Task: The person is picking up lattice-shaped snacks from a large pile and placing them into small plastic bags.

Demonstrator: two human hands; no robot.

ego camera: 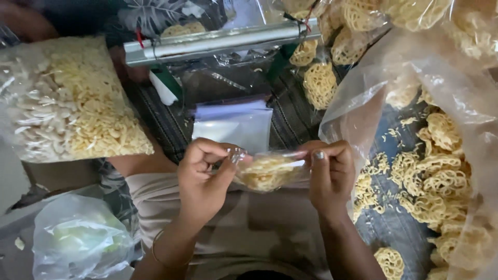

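A small clear plastic bag (270, 170) with a round yellow lattice cracker inside is held between both hands, low in the middle of the view. My left hand (203, 179) pinches its left end with fingers curled. My right hand (329, 173) grips its right end between thumb and fingers. A stack of flat clear plastic bags (233, 124) lies just beyond the hands.
A metal bar of a sealing device (218, 41) crosses the top. A large clear bag of pale crackers (67, 98) sits at left. At right, a big open plastic bag (441, 155) holds several lattice crackers. A crumpled plastic bag (78, 241) lies at lower left.
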